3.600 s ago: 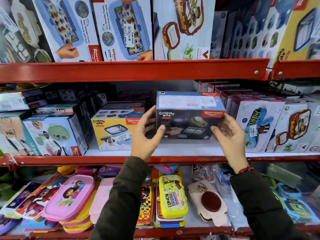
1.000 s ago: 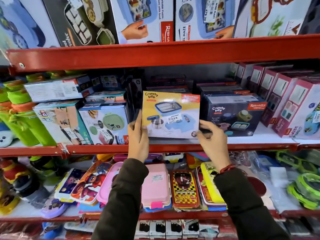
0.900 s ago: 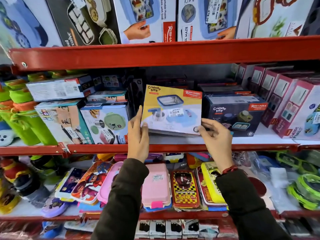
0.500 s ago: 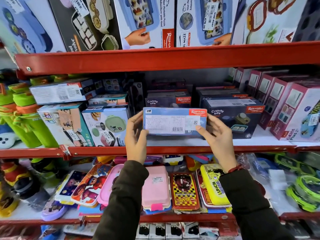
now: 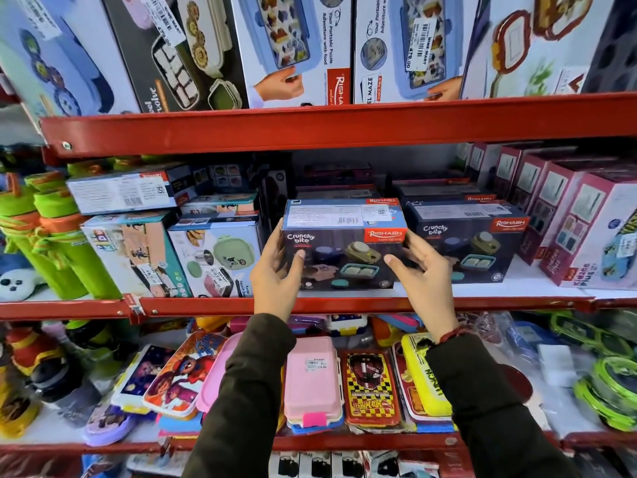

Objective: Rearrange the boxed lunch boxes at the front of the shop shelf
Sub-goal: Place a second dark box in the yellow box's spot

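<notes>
Two hands grip a dark Crunchy Bite lunch box carton (image 5: pixel 344 250) at the front of the middle shelf (image 5: pixel 344 303). The left hand (image 5: pixel 275 270) clasps its left end, the right hand (image 5: pixel 422 270) its right end. A matching carton (image 5: pixel 472 246) sits just beside it.

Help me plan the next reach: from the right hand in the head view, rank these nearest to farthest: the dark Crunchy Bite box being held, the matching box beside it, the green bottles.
1. Held Crunchy Bite box: the right hand grips its right end.
2. Matching dark box: just right of the hand.
3. Green bottles: far left end of the same shelf.
</notes>
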Motion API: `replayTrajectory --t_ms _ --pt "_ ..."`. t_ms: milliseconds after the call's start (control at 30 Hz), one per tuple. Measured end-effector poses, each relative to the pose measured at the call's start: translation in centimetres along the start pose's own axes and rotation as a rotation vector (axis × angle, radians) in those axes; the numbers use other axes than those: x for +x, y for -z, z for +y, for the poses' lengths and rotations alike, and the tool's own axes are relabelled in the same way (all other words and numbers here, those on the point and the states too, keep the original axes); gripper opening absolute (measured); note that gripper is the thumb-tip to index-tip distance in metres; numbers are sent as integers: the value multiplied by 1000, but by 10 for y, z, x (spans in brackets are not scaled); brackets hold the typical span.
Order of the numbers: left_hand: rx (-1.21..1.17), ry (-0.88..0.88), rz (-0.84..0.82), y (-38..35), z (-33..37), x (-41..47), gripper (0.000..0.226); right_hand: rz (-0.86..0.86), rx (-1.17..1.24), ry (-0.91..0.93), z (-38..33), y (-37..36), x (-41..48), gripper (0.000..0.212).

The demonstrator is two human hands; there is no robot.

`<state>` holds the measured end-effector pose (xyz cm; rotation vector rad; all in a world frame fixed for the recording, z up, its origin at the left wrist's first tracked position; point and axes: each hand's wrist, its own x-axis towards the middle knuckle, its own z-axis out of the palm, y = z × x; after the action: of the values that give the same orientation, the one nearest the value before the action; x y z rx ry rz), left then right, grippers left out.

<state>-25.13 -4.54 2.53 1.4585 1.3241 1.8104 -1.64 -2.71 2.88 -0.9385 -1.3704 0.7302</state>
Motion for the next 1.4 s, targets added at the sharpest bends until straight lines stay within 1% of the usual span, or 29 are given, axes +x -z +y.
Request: replayTrajectory --t_ms 233,400,500,567,633,700,767,900,967,1067,1133,1233,1267,1300,1367,1400 --pt "27 11 -4 -4 -4 10 64 15 -70 16 3 -7 12 56" --pt "77 53 -12 -7 -6 16 62 17 -166 -23 10 -12 20 54" --pt "83 138 -28 -12 -6 17 56 -6 -250 -48 17 -15 22 51" --pt "52 217 -30 -15 -6 15 54 -35 -234 -103 20 -18 20 51" --pt "-3 258 -35 -16 -6 13 62 -48 -147 -179 22 -20 18 52" --pt "-66 293 -40 -16 -5 10 81 -33 -63 -247 24 -22 18 52" --pt "-106 325 -48 -16 -6 10 94 -20 -21 -291 25 -23 19 50" --pt "-114 362 -75 -15 -5 11 105 -42 24 -316 29 -23 19 51" --pt "-113 345 -93 -15 -4 10 108 -60 31 -314 31 -24 16 53" --pt "-82 273 -83 -18 1 4 99 -26 62 -316 30 -27 12 56" --pt "-101 283 -74 -20 2 3 98 -23 88 -334 29 -29 10 58" --pt "-161 320 -88 -18 2 4 102 -29 125 -360 26 -30 6 59" --pt "-172 325 -95 -15 1 4 99 -19 145 -363 25 -29 5 58" --pt "-187 326 -94 -12 0 3 92 -11 165 -363 26 -27 2 55" --pt "-190 305 -91 -5 -1 -2 68 -1 173 -365 28 -23 -5 47" --pt "-177 291 -85 -1 -2 -5 65 7 168 -369 29 -21 -9 41"
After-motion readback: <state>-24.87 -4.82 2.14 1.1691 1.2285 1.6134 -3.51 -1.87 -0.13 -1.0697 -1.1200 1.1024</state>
